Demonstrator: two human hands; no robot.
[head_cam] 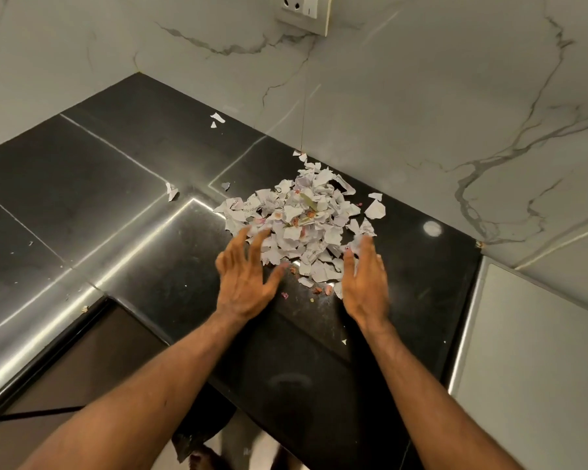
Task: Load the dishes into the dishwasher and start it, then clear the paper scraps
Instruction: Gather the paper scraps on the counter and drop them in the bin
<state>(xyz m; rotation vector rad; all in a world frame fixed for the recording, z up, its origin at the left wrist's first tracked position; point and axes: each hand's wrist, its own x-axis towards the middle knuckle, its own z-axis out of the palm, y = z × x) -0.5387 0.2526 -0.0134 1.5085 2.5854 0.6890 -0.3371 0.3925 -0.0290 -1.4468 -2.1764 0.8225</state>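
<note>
A heap of torn white paper scraps (299, 218), mixed with a few small pink and green bits, lies on the black counter (123, 198) close to the marble wall. My left hand (246, 279) is spread flat at the heap's near left edge, fingertips touching the scraps. My right hand (365, 283) stands on its edge at the heap's near right side, fingers straight and against the scraps. Neither hand holds anything. Stray scraps lie apart: two far back (217, 118), one at the left (171, 191), one by the right wall (375, 208).
Marble walls (421, 96) close the corner behind and to the right of the counter. A wall socket (302, 11) sits up high. The counter's front edge (92, 293) runs along the lower left, with a dark cabinet front below. A light side panel (530, 368) is at the right.
</note>
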